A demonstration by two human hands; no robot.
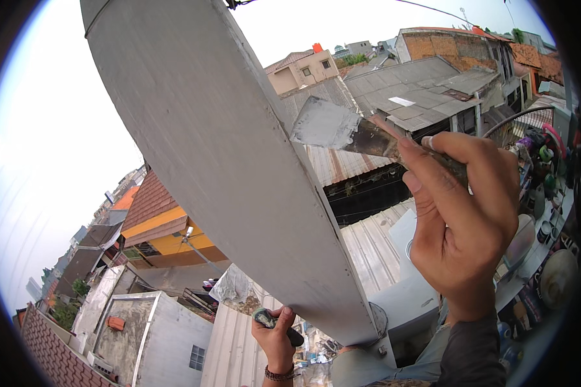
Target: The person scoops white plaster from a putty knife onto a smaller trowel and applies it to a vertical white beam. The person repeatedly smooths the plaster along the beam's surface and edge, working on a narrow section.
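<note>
Right hand [465, 206] pinches 1 smeared scraper [339, 129] — left hand [276, 338] curls round 1 dark-handled scraper [263, 317].

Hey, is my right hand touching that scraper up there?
Touching: the head view shows your right hand holding the scraper, with a fingertip overlapping it and no gap.

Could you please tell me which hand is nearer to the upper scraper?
Right: the right hand grips the upper scraper itself. The left hand is lower, by the grey column's left edge, holding the lower scraper.
</note>
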